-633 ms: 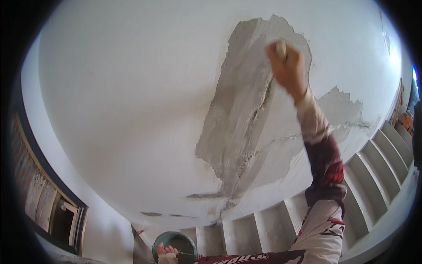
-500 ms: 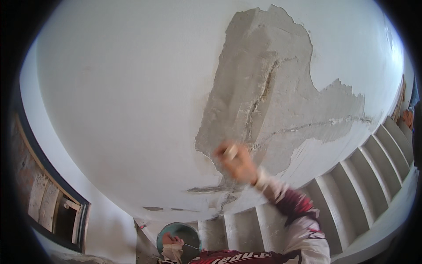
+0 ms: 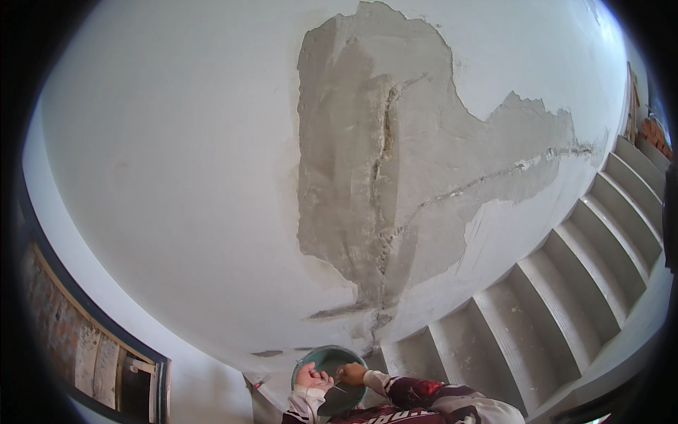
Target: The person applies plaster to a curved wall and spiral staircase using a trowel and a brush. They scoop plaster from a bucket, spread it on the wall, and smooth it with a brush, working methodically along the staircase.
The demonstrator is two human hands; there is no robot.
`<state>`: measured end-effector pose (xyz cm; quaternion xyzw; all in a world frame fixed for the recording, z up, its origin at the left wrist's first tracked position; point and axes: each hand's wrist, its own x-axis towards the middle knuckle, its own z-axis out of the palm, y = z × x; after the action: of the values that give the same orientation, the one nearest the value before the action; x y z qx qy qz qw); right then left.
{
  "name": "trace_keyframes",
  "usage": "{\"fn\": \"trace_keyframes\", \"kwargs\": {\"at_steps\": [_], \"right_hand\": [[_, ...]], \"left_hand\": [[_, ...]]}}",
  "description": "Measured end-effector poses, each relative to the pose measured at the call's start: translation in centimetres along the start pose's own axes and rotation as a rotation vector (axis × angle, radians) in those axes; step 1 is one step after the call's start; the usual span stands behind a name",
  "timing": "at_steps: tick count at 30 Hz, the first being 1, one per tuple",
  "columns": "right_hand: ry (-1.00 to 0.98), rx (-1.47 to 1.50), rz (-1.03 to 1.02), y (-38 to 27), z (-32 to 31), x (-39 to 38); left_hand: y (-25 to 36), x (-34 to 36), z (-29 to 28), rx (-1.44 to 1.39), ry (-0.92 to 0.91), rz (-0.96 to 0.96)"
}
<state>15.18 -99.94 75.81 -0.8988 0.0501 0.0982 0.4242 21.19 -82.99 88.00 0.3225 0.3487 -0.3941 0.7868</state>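
A green bucket (image 3: 317,353) hangs or stands low in front of me, close to the foot of the wall; its inside is mostly dark. Over its left side is my left hand (image 3: 311,377), fingers curled round what looks like the bucket's thin wire handle (image 3: 339,388). My right hand (image 3: 351,373) is closed above the bucket's right part, and what it holds, if anything, is too small to make out. Ahead rises a white wall (image 3: 191,177) with a large bare grey patch (image 3: 339,155), its edges ragged. A rough crack (image 3: 385,141) runs down the patch, and another branches off to the right.
Concrete stairs (image 3: 494,318) curve up along the wall to the right, with orange bricks (image 3: 656,136) near the top. At the lower left is a dark-framed opening (image 3: 166,389) with brickwork and boards behind it. A small red item (image 3: 258,384) lies left of the bucket.
My right hand has come down from the wall patch to the bucket. The view has shifted, so the patch sits further left and the bucket further right.
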Motion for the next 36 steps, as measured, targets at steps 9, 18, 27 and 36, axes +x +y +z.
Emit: {"fn": "trace_keyframes", "kwargs": {"at_steps": [9,18,27,36], "right_hand": [[0.298,0.098,-0.035,-3.4,-5.7,-6.2],[0.367,0.236,0.042,-2.5,-7.4,-8.0],[0.722,0.909,-0.217,-4.8,-23.6,-5.8],[0.830,0.201,-0.974,-32.9,-53.0,-8.8]], "left_hand": [[-1.3,0.1,3.2,0.078,0.002,-0.026],[-2.4,0.2,2.4,0.062,-0.004,-0.065],[-1.3,0.2,-0.3,-0.042,-0.028,-0.034],[1.7,6.4,-11.5,-0.163,0.048,-0.017]]}}
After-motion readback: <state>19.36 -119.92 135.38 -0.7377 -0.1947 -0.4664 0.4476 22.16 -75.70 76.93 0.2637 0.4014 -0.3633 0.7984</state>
